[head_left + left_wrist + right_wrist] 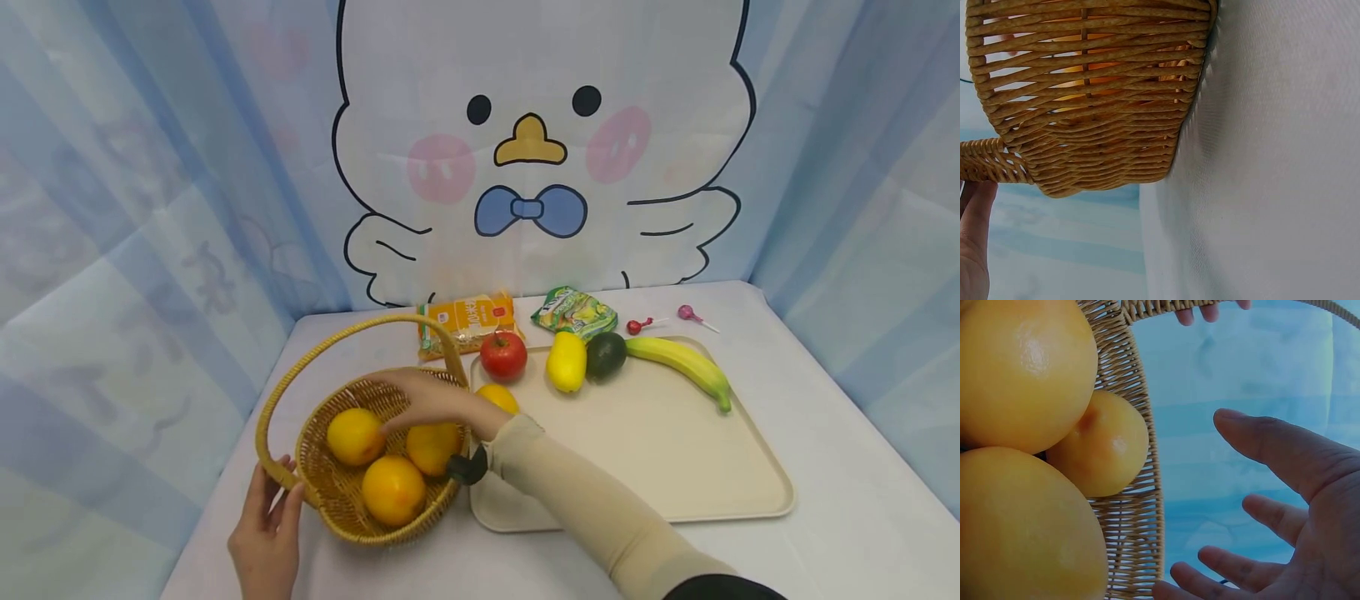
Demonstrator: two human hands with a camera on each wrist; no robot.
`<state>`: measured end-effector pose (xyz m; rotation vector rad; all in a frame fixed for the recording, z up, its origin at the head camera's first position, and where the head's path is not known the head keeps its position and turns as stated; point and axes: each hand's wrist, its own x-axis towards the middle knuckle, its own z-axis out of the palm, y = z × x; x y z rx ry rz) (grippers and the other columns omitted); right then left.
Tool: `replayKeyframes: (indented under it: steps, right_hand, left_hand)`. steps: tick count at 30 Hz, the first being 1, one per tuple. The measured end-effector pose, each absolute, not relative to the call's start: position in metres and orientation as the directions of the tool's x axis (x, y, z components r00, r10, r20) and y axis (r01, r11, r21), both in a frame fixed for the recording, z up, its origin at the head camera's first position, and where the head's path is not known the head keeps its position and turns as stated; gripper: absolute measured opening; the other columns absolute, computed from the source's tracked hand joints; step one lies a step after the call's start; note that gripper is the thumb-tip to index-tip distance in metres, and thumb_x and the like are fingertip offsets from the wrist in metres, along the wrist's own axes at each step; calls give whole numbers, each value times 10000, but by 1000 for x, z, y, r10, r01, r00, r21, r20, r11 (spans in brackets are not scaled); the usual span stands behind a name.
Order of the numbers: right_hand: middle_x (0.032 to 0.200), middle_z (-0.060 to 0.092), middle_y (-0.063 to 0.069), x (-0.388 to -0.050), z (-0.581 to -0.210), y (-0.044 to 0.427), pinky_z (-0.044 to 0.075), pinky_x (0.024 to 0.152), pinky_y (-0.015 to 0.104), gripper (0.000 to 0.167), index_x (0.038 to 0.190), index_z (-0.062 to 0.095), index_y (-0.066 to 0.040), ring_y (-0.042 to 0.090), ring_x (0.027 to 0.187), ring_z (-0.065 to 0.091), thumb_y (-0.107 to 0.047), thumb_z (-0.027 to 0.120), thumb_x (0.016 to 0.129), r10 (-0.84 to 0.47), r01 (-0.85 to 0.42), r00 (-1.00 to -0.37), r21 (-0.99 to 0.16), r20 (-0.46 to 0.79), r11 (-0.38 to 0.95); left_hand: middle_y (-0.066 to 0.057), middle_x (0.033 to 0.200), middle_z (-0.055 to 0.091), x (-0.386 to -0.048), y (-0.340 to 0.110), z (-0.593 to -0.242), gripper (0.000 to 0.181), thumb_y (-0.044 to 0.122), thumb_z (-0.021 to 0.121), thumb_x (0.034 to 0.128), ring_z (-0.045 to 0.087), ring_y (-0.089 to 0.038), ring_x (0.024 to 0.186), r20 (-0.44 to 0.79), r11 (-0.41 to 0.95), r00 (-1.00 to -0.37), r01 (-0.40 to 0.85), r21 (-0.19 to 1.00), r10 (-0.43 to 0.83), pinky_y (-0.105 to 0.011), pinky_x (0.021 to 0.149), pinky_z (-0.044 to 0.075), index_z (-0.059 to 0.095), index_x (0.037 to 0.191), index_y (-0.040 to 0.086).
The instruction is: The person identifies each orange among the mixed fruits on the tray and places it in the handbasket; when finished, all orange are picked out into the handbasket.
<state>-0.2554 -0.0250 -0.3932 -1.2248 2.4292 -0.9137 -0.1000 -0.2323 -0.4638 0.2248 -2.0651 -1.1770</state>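
A wicker basket (390,537) holds three orange fruits (393,490). My left hand (266,529) pinches the base of its tall handle (273,467) between thumb and fingers, at the left rim. In the left wrist view, that hand (974,244) touches the handle (991,161) beside the woven wall (1104,144). Over the basket, my right hand (431,396) reaches in from the right, holding nothing. The right wrist view shows this hand (1291,531) with fingers spread apart, beside the basket's rim (1155,519) and the orange fruits (1022,369).
A beige tray (637,450) stands right of the basket, with an orange fruit (498,397), red apple (503,356), yellow fruit (566,362), dark green fruit (605,357) and banana (682,364) on it. Behind are an orange packet (472,323), green packet (573,312) and two lollipops (635,327).
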Motion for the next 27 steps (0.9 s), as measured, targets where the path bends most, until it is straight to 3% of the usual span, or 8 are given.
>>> replayKeyframes:
  steps: [10,27]
  right_hand:
    - [1503,382,-5,-245,-378,-8,327,1193,363,742,1468,322,-256,190,1389,349,-324,709,838,-788,-569,-615,-702,17,429]
    - [1511,368,-8,-240,-371,31,304,1206,392,721,1452,369,-175,195,1409,307,-321,713,836,-764,-564,-644,-700,40,438]
  left_hand:
    - [268,1147,567,-99,-232,-463,639,-38,646,845,561,139,1046,527,562,-710,222,797,-466,-19,843,498,471,1385,255]
    - [221,1168,583,-99,-233,-462,641,-28,653,843,540,169,1040,512,563,-717,202,802,-472,-18,848,494,468,1388,251]
